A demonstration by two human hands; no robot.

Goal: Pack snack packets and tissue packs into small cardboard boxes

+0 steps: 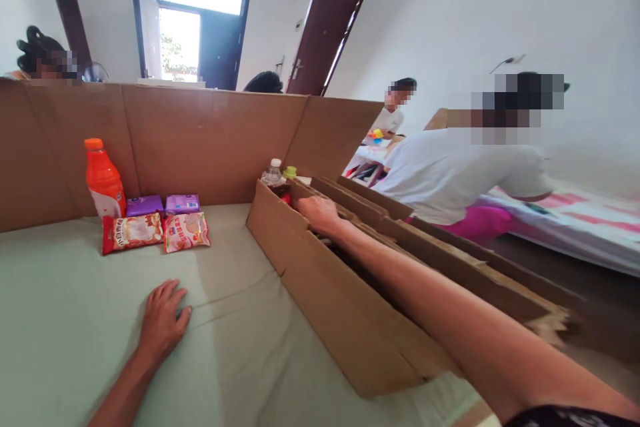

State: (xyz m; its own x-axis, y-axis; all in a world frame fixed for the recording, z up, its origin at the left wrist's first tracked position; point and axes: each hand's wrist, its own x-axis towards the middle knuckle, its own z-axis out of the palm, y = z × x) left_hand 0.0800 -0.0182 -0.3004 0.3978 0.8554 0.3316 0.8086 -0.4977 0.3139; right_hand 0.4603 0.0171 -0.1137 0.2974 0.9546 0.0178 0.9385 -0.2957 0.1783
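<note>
My left hand [163, 321] lies flat on the pale green sheet [75, 320], fingers spread, holding nothing. My right hand [319, 212] reaches into an open cardboard box [320, 293] at the right; its fingers dip below the flaps and are hidden. A clear water bottle [273, 173] and a yellow-green cap [290, 172] stick up at the box's far end, just beyond that hand. On the sheet at the back left stand an orange drink bottle [104, 179], two purple packets [163, 205] and two red snack bags [156, 231].
A tall cardboard wall [210, 140] rings the sheet at the back. A person in a white top [460, 173] sits to the right beside a striped mattress [585, 220]. Other people show behind the wall and further back. Doors stand open.
</note>
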